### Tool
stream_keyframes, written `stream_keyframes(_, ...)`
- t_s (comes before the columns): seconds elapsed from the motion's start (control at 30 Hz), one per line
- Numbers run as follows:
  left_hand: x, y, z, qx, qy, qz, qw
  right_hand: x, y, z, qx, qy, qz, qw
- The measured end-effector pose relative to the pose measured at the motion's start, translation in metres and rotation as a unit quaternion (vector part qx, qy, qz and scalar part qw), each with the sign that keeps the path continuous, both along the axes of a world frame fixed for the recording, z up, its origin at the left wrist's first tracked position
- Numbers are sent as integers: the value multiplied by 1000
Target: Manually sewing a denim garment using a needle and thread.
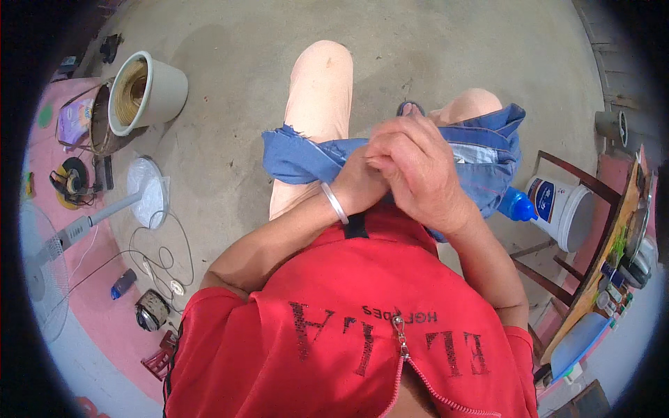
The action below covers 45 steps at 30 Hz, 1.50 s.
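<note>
My right hand (pixel 418 167) is closed over my left hand (pixel 359 181) above my lap, with the fingertips pinched together. Whatever they hold is hidden or too small to make out. A silver bangle (pixel 333 202) is on my left wrist. Blue denim cloth (pixel 484 153) with a frayed edge lies across my thighs, under and beside my hands. My red zip top (pixel 334 285) fills the lower view. A blue bottle (pixel 517 205) is just right of the denim.
At left are a pail with straw-coloured contents (pixel 160 94), a standing fan (pixel 145 191), loose cables (pixel 167 251) and small items. At right stand a white bucket (pixel 573 216), a wooden chair (pixel 564 265) and a cluttered wooden table (pixel 578 327). Concrete floor (pixel 230 70) surrounds my legs.
</note>
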<state>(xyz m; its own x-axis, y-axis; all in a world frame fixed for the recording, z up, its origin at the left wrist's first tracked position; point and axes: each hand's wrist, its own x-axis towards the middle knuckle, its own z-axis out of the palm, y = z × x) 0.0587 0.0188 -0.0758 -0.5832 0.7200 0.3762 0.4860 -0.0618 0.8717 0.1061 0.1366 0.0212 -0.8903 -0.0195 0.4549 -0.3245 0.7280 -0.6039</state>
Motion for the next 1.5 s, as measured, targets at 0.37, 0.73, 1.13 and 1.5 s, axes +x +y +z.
stream_keyframes(0.37, -34, -25, 13, 33, -672, -66, 737, 50, 81, 8, -522, -35, -204, 828)
stream_keyframes(0.73, -31, -19, 14, 5, -621, -44, 782, 101, 134, -10, -455, 31, -355, 816)
stream_keyframes(1.13, -26, -20, 30, -19, -578, -12, 816, 59, 44, 5, -231, -220, -213, 924)
stream_keyframes(1.5, -20, -15, 29, 7, -577, 3, 816, 58, 67, 12, -57, -214, -265, 938)
